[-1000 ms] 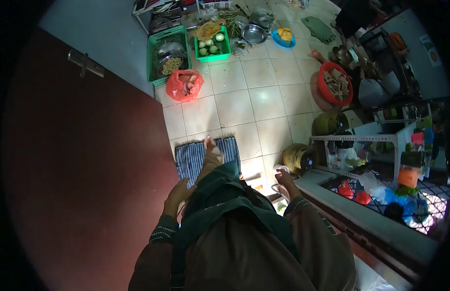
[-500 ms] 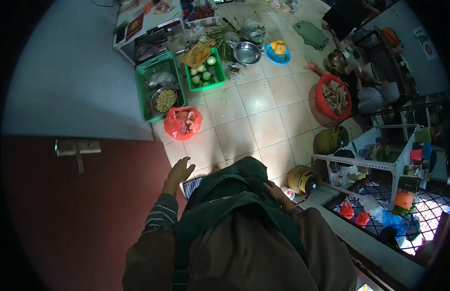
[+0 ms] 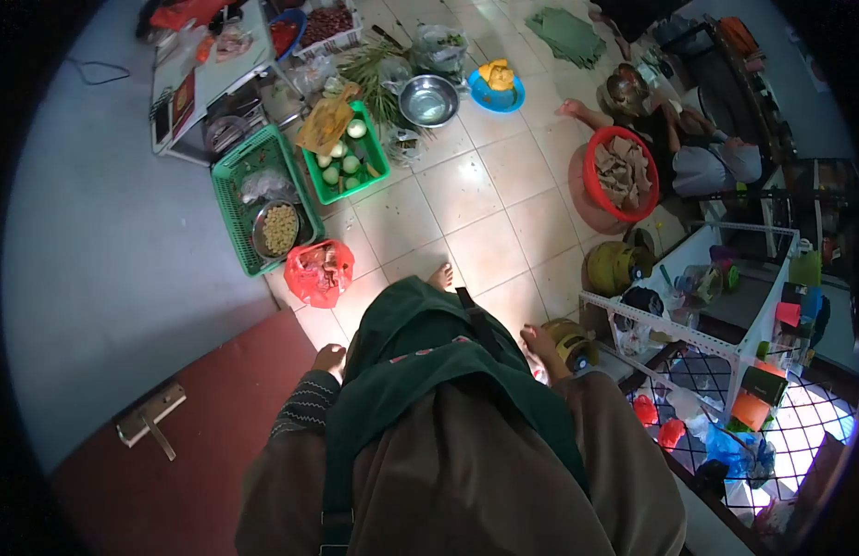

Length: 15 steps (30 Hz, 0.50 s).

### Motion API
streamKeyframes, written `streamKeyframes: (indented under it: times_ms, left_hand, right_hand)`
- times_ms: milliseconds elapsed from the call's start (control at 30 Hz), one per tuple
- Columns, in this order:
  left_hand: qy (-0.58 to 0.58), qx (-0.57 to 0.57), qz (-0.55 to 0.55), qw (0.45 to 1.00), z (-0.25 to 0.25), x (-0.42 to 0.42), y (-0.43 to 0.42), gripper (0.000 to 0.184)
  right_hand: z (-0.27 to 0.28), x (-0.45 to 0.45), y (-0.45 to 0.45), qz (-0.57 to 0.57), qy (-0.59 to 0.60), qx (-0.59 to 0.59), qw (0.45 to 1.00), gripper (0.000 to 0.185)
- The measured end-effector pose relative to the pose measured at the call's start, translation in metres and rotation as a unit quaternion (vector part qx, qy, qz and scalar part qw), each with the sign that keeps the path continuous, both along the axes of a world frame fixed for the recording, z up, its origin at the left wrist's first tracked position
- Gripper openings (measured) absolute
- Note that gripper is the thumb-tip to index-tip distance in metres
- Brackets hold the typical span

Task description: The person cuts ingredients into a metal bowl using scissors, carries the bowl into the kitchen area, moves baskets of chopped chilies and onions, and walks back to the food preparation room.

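My left hand (image 3: 329,360) hangs beside the dark green apron (image 3: 401,324), partly hidden by the sleeve. Its fingers are loosely bent and nothing shows in them. My right hand (image 3: 540,345) is lowered at the apron's other side, fingers loose and apart, with no object visible in it. A gas cylinder (image 3: 570,345) stands on the floor just beyond this hand. Ahead of my left hand sits an open red plastic bag (image 3: 320,274) with what looks like meat inside. One bare foot (image 3: 441,276) shows in front of the apron.
Green crates (image 3: 235,222) hold a bowl of small pale pieces (image 3: 280,229) and round pale vegetables (image 3: 351,164). Farther off are a metal basin (image 3: 428,101) and a blue basin (image 3: 497,97). A person (image 3: 693,153) sits by a red tub (image 3: 591,176). A brown door (image 3: 225,408) stands left, a white rack (image 3: 698,334) right.
My view has moved forward and turned, so the door and crates sit farther left. My left hand has dropped back beside the apron. A bare foot now shows ahead.
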<state>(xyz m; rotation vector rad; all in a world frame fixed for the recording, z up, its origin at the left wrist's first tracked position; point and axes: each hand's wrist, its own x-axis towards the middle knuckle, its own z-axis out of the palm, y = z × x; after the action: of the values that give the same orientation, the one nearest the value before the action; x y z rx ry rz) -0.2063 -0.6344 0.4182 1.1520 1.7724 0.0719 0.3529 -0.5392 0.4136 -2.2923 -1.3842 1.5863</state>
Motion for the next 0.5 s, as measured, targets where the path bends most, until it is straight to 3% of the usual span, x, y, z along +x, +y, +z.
streamKeyframes:
  times_ms: [33, 133, 167, 233, 433, 500]
  left_hand:
    - [0.021, -0.124, 0.082, 0.989, -0.001, 0.002, 0.021, 0.034]
    - [0.024, -0.101, 0.127, 0.986, 0.060, 0.028, 0.098, 0.038]
    - [-0.013, -0.121, 0.167, 0.978, 0.041, 0.024, 0.105, 0.039]
    - [-0.031, -0.045, 0.134, 0.990, 0.014, 0.017, 0.124, 0.041]
    - [-0.110, -0.029, 0.197, 0.974, -0.004, 0.021, 0.233, 0.042]
    - [-0.074, -0.036, 0.129, 0.988, -0.019, 0.011, 0.257, 0.042]
  right_hand:
    - [-0.009, 0.008, 0.021, -0.002, -0.007, 0.001, 1.000, 0.043]
    - [0.053, -0.018, 0.081, 0.014, -0.032, -0.032, 0.999, 0.045]
    - [0.061, -0.021, 0.090, 0.024, -0.043, -0.043, 0.998, 0.045]
    - [0.060, -0.020, 0.105, 0.040, -0.044, -0.037, 0.998, 0.045]
    - [0.058, -0.017, 0.184, 0.060, -0.059, -0.032, 0.996, 0.045]
    - [0.060, -0.017, 0.212, 0.091, -0.086, -0.047, 0.991, 0.044]
